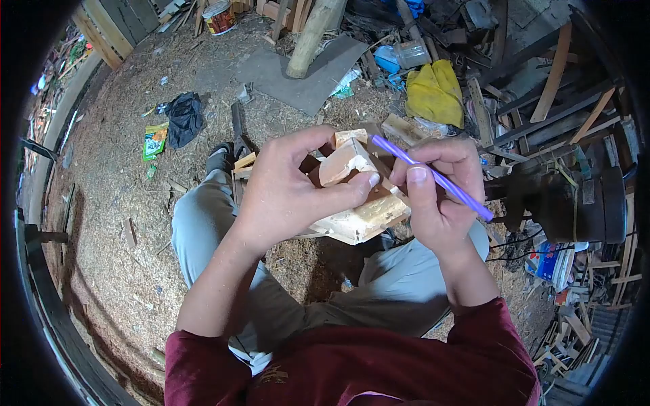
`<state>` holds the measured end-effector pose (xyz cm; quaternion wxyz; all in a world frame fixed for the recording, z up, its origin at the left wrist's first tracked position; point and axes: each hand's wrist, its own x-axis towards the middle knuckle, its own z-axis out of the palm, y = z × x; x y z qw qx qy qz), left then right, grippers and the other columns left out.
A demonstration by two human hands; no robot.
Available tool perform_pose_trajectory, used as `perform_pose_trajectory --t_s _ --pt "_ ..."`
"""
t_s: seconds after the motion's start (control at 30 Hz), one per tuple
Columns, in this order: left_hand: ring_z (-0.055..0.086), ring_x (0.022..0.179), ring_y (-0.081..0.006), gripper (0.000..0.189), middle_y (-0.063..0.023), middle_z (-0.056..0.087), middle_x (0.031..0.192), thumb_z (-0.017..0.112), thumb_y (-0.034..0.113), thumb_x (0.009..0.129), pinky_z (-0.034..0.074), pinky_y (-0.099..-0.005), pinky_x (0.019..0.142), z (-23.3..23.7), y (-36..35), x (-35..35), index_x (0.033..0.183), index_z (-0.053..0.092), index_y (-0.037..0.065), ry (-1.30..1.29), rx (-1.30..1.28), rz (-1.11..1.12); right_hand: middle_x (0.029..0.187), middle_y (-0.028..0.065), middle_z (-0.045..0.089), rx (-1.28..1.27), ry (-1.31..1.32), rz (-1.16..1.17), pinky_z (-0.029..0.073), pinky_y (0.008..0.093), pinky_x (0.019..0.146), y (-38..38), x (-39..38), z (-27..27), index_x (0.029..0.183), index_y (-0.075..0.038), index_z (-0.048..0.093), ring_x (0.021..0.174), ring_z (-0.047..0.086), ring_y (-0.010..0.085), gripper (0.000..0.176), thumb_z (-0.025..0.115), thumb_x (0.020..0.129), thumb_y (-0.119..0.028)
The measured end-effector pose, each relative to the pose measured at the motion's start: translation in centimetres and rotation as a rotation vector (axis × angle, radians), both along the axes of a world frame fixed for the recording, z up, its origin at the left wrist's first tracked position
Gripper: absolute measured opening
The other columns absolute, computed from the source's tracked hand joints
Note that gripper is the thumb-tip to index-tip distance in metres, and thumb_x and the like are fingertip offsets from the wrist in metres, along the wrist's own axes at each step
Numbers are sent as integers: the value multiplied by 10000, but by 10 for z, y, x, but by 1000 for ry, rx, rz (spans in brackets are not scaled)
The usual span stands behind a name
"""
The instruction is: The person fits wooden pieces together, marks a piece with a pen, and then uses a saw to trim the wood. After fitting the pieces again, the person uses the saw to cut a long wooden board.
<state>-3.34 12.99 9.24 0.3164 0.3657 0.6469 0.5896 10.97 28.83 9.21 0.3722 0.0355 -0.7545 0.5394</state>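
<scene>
- Wood piece (378, 212), pale, rough-edged: held up in front of torso, above lap, btwn both hands.
- L hand (281, 186): wood piece clamped btwn thumb and fingers; thumb laid across its near face, fingers partly hidden behind.
- R hand (443, 189): purple pen (433, 177) pinched btwn thumb and fingers, held at a slant.
- Pen's upper L end obs. just beside top of wood piece; contact cannot be told.
- Grey trousers (217, 216) seen below hands, knees spread; dark red shirt (379, 369) worn.
- Floor (128, 183) covered w/ shavings and debris.
- L side, beyond knee: black plastic bag (185, 120) noted, w/ green packet (155, 141) lying next to it.
- Ahead: grey sheet (308, 84) laid flat, foot of wooden post (315, 37) set on it.
- R of sheet: yellow sack (435, 93) left near scrap wood (554, 74).
- R side, past R hand: dark machine (569, 203) noted; function can't be determined.
</scene>
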Motion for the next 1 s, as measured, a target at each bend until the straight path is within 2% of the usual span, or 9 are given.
perform_pose_trajectory --t_s 0.2,0.3,0.4,0.7,1.0 --pt "620 883 -60 295 -7 685 939 826 94 847 506 -248 793 -1 0 1 1089 687 -1 35 -14 -11 851 106 710 131 15 -62 546 244 652 4 -2 -6 1083 40 542 748 682 111 165 651 995 -48" --pt "615 887 -59 291 -9 686 939 827 90 846 508 -254 799 1 -1 1 1084 687 -2 58 -69 -15 856 112 711 139 44 -62 544 238 655 4 -4 -8 1073 43 548 750 681 106 162 655 994 -50" --pt "580 723 -44 351 -33 654 764 864 261 778 500 -250 627 -13 5 1 864 669 -18 100 116 65 859 112 712 146 31 -69 541 235 653 5 -4 -8 1069 42 554 753 682 105 163 662 991 -53" --pt "581 702 -43 360 -33 650 726 866 275 777 500 -253 605 -14 5 1 853 667 -16 106 113 68 889 109 711 127 17 -77 535 229 657 3 -3 -9 1063 40 580 771 678 96 160 671 994 -72" --pt "600 701 -38 346 -26 671 744 867 265 787 506 -247 612 -16 4 0 874 675 -9 96 105 47 890 100 716 140 -26 -116 540 277 682 4 -3 -11 1014 14 629 759 675 137 165 733 949 -98"
